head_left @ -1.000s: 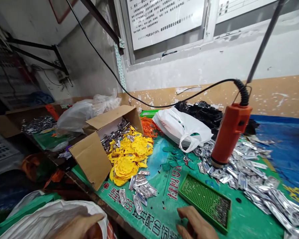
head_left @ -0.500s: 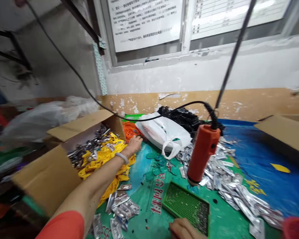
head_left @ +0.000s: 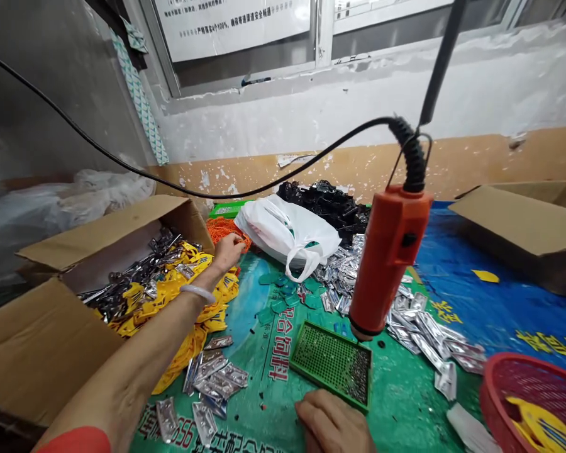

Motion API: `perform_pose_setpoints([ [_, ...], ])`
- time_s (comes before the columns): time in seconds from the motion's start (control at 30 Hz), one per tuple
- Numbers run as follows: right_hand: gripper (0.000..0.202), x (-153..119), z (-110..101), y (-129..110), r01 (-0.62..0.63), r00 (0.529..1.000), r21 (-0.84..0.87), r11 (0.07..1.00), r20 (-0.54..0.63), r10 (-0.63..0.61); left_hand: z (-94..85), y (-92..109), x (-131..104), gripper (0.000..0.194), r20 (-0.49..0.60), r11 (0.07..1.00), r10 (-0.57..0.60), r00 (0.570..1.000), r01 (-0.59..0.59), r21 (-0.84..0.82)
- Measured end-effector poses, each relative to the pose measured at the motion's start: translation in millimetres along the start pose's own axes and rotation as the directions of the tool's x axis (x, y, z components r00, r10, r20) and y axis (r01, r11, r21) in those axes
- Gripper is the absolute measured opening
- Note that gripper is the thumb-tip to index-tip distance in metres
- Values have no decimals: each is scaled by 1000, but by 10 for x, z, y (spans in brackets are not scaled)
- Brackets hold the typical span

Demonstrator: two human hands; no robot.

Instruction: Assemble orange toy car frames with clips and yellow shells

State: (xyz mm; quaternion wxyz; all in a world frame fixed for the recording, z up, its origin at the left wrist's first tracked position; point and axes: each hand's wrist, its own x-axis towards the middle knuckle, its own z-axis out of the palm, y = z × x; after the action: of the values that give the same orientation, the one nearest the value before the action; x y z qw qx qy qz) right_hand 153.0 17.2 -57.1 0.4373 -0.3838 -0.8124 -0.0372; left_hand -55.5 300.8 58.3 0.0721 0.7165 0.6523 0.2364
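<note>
My left hand (head_left: 229,251) reaches forward to the edge of a pile of orange stringy pieces (head_left: 221,228). Its fingertips are pinched together, and whatever they hold is too small to name. Under that forearm lie yellow flat pieces (head_left: 170,296), spilling from a cardboard box (head_left: 51,352). At the bottom edge, my right hand (head_left: 337,421) rests with curled fingers just in front of a green tray (head_left: 306,371) of small metal parts; the inside of its grip is hidden. An orange electric screwdriver (head_left: 390,258) hangs above the tray, touched by neither hand.
A white plastic bag (head_left: 287,233) lies behind teal discs (head_left: 276,305). Silver metal plates (head_left: 419,327) spread to the right, with more plates (head_left: 221,377) near my left forearm. A red basket (head_left: 493,384) and another cardboard box (head_left: 523,217) stand at right. A black cable (head_left: 264,189) crosses above.
The view has moved closer and turned slightly right. My left hand's fingertips now pinch at the orange pile. More of my curled right hand shows beside the tray.
</note>
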Motion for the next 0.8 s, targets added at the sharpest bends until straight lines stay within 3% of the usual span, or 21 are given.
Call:
perform_pose_setpoints([
  [0.1,21,67,-79,-42,-5,1000,73,997,-1,5,-254,124,-424,22,5,986,28,1000,-27,-164],
  [0.2,21,132,-157,-103,-30,1000,109,994,5,30,-399,209,-1173,12,44,956,117,992,-100,-275],
  [0.23,22,146,-175,-122,-43,999,116,992,6,42,-406,224,-1465,8,59,941,169,984,-144,-305],
  [0.3,22,163,-199,-151,-73,997,141,987,3,73,-359,235,-2045,12,98,890,370,924,-323,-323],
  [0.37,21,170,-213,-163,-118,993,180,977,7,119,-263,231,-2543,19,163,871,459,873,-407,-275],
  [0.43,20,184,-228,-158,-166,986,223,961,20,166,-169,230,-2891,24,231,867,490,840,-443,-228],
  [0.53,20,274,-258,-125,-260,961,162,952,141,238,-127,257,-3099,19,317,899,438,841,-403,-173],
  [0.63,18,479,-252,-39,-320,905,-3,947,294,307,-191,307,-3040,12,386,912,402,830,-326,-249],
  [0.8,15,963,-75,333,-410,779,-304,860,374,503,-168,406,-2844,24,311,954,257,915,-190,-230],
])
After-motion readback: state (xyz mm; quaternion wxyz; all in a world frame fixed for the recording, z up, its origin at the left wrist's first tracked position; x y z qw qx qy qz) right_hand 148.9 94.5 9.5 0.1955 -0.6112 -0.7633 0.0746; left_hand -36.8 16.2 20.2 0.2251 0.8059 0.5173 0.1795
